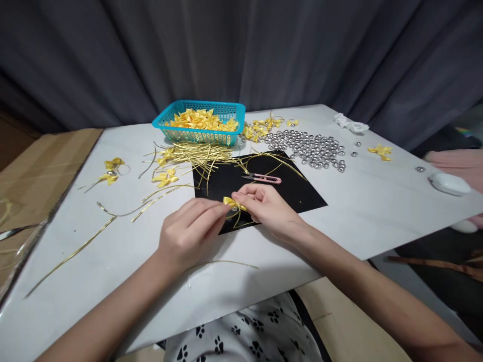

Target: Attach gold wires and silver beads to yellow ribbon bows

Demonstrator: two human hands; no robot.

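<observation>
Between my two hands, just above the near part of a black mat (298,188), is a small yellow ribbon bow (229,201) with a thin gold cord (244,223) looping below it. My left hand (192,226) has its fingers pinched together at the bow's left side. From the right, my right hand (266,206) closes thumb and forefinger on the bow's other end. A small silvery piece shows under the bow, partly hidden by the fingers. Pink-handled thread snips (264,178) lie on the mat beyond my right hand.
A blue basket (204,136) full of yellow bows stands at the back, with a bundle of gold cords (204,152) before it. Silver bells or beads (309,147) are heaped to its right. Loose cords (71,256) lie at left, a white mouse (449,184) at far right.
</observation>
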